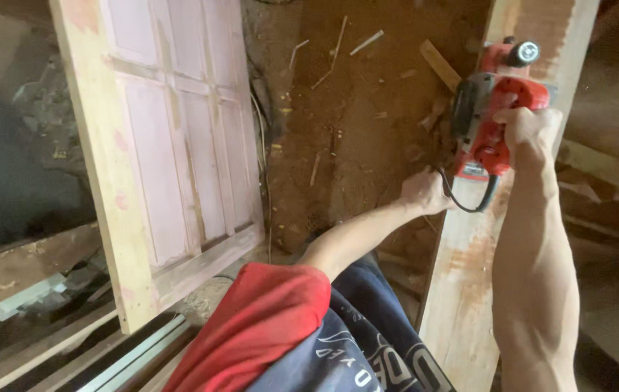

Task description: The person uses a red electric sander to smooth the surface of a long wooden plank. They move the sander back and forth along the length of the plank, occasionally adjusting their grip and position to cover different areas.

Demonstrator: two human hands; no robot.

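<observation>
Planing is what I see under way: my right hand is wrapped around the top handle of a red electric planer, fingers clamped tight on the grip, and the tool sits flat on a long pale plank that runs from near my legs up toward the top of the view. My left hand is down at the plank's left edge, just beside the planer's rear end where the black cord loops out; its fingers look curled in against the wood or the tool's base, but I cannot tell for certain what they press on.

As for progress, I judge the planer to be in the upper part of the plank. The stretch below it, closer to me, shows a mostly pale, clean face with a reddish blotch left partway down, so I would call that section worked but not wholly even. Beyond the tool the surface still carries reddish staining, which I take to be uncut wood remaining. Only a short run of plank shows ahead of the planer in view.

Off to the left a panelled door leans upright, pinkish in its panels, well apart from the plank. Wood scraps and chips lie on the brown dirt floor between them.
</observation>
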